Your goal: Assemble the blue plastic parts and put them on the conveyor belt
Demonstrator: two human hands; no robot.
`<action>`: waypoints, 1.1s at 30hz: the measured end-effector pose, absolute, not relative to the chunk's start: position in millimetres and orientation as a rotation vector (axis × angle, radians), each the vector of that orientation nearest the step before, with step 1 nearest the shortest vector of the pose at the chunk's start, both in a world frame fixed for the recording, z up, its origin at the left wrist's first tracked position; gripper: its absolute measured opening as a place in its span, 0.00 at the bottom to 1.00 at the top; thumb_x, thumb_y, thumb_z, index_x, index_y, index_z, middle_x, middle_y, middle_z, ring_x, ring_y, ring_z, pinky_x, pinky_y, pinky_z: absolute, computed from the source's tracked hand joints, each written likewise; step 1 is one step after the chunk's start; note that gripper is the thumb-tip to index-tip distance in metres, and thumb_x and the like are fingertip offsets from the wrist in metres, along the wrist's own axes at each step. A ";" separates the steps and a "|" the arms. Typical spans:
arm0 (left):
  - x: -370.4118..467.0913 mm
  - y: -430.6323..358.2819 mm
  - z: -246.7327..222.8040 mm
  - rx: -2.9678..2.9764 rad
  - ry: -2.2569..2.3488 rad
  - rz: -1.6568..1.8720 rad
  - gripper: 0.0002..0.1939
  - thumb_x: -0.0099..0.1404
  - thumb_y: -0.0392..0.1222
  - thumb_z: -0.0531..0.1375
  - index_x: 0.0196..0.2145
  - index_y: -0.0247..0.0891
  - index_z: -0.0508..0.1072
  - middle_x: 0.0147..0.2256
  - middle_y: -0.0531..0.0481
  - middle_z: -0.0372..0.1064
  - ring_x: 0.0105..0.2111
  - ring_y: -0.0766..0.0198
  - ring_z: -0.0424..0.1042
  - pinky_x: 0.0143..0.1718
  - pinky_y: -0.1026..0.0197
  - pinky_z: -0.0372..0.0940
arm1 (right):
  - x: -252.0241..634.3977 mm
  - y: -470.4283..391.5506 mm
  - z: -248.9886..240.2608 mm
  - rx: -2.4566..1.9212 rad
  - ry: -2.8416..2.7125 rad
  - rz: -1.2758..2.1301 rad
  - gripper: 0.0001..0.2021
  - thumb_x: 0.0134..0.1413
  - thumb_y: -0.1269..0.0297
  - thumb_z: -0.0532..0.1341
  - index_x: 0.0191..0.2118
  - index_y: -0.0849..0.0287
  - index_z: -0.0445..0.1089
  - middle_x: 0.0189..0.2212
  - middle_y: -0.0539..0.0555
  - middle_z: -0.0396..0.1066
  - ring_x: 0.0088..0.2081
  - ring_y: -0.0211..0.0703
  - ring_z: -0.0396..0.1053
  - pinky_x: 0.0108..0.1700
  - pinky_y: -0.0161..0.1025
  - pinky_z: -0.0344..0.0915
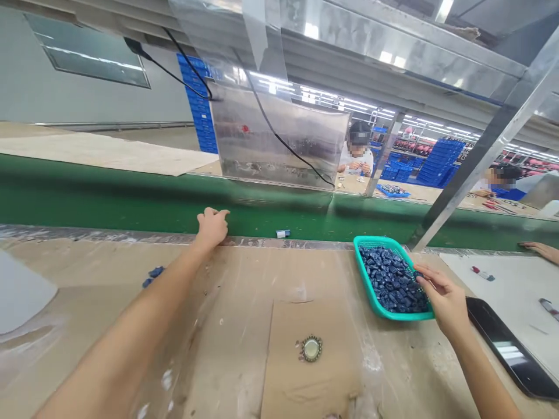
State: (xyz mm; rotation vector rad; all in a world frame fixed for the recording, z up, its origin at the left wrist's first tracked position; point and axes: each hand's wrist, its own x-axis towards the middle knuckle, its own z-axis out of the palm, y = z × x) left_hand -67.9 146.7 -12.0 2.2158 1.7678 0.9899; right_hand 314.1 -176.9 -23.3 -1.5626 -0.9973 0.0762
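My left hand [212, 226] reaches to the near edge of the green conveyor belt [144, 203]. Its fingers are loosely bent and apart, and I see nothing held in them. To its right on the belt lies a small blue and white piece [283, 234]. At the right rim of a turquoise plastic basket [377, 304], my right hand [445, 297] pinches a small dark blue piece [419, 276] between thumb and fingers. Many similar dark blue pieces [391, 279] fill the basket. A few blue pieces [154, 276] lie on the table, partly behind my left forearm.
A bottle-cap-like metal disc [311, 348] sits on a cardboard sheet [283, 384]. Right of the basket lies a black phone [510, 349]. A slanted metal post [476, 151] stands behind the basket. Two people work across the belt; another person's hand [541, 250] shows at far right.
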 end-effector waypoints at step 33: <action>-44.7 -101.4 -22.9 2.259 0.862 0.957 0.11 0.54 0.34 0.57 0.38 0.38 0.68 0.37 0.50 0.67 0.38 0.62 0.67 0.40 0.61 0.62 | 134.4 -163.1 -17.5 -1.635 -2.120 0.388 0.24 0.42 0.81 0.51 0.47 0.56 0.52 0.31 0.51 0.60 0.35 0.43 0.61 0.38 0.39 0.59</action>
